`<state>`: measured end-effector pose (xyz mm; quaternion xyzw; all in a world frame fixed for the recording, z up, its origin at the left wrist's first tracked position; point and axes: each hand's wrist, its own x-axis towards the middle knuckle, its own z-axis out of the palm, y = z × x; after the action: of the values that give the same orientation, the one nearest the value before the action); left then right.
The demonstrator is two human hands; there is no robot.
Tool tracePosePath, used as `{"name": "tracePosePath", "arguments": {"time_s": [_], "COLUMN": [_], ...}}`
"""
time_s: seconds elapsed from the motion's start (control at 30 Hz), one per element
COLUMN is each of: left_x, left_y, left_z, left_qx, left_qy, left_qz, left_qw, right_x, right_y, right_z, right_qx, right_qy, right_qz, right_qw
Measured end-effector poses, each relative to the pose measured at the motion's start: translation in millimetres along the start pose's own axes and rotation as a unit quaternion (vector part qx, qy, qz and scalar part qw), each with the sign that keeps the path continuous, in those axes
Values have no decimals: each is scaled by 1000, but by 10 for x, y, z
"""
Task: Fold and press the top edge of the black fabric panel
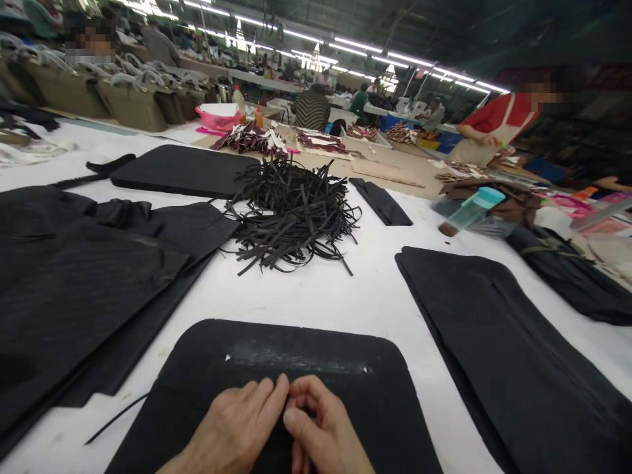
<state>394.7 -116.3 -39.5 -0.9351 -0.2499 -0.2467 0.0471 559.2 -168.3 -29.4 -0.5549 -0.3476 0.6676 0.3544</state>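
Observation:
A black panel (pixel 345 352) with rounded corners lies in front of me, with a shiny smeared band and two small white triangle marks near its far edge. My left hand (pixel 237 421) and my right hand (pixel 323 424) meet over its middle, fingers bent and fingertips pinched close together. A thin black strip (pixel 117 418) sticks out past the panel's left edge and runs toward my left hand. Between the fingertips it is dark against the dark panel, so its exact lie there is hard to see.
Beyond the panel is a heap of black strips (pixel 301 217). Black fabric (pixel 89 276) spreads at left; stacked black pieces (pixel 488 309) lie at right. Another black panel (pixel 182 170), a folded black piece (pixel 382 203) and a bottle (pixel 471 210) sit farther back. A person (pixel 498 128) stands behind.

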Motion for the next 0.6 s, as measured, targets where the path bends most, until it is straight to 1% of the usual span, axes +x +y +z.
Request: {"name": "tracePosePath", "arguments": {"time_s": [0.07,0.17,0.23,0.27,0.3,0.37,0.4,0.43,0.5,0.57,0.6], "left_x": [-13,-20,-4,9,25,49,53,50,27,-3,-13], "left_y": [-5,20,44,48,43,-10,-60,-123,-278,-440,-513], "left_z": [30,105,102,68,15,-133,-213,-288,-406,-476,-494], "left_qx": [6,-3,-23,-41,-69,-152,-201,-247,-319,-352,-360], "left_qy": [-12,12,17,8,-15,-72,-102,-132,-187,-214,-219], "left_qz": [6,15,14,6,-9,-69,-114,-166,-265,-349,-378], "left_qw": [1000,1000,999,999,997,983,968,946,890,842,824], "right_x": [8,-12,-35,-51,-70,-122,-155,-190,-258,-308,-322], "right_y": [5,4,-5,-14,-26,-59,-75,-89,-99,-84,-69], "right_z": [-29,-45,-70,-101,-148,-297,-396,-506,-738,-948,-1035], "right_qx": [-8,-45,-63,-70,-80,-122,-152,-187,-234,-252,-256], "right_qy": [-5,-31,-25,-19,-9,26,51,77,128,157,166], "right_qz": [6,30,35,36,35,23,12,3,1,9,12], "right_qw": [1000,998,997,997,996,992,987,979,964,955,952]}}
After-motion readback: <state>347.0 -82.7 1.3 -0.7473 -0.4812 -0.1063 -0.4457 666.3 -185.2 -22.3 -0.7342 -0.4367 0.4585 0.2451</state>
